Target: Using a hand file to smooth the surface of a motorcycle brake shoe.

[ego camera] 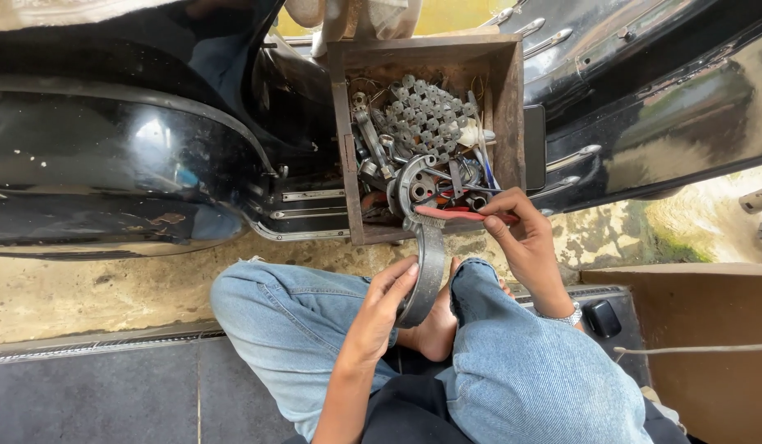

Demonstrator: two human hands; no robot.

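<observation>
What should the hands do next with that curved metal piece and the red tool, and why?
Probably ease the red-handled pliers a little tighter onto the upper end of the curved grey metal brake shoe. The right hand holds the pliers right at that end, over the wooden box of metal parts, while the left hand steadies the shoe's lower curve, so the grip looks ready.

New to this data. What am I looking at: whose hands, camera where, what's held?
One picture, from a camera on the person's head looking down. They sit cross-legged in jeans beside a black vehicle body. The left hand holds a curved grey brake shoe. The right hand holds a red-handled tool against the shoe's top end. Just ahead stands a wooden box full of metal parts, including a chain. A dark phone leans beside the box.
</observation>
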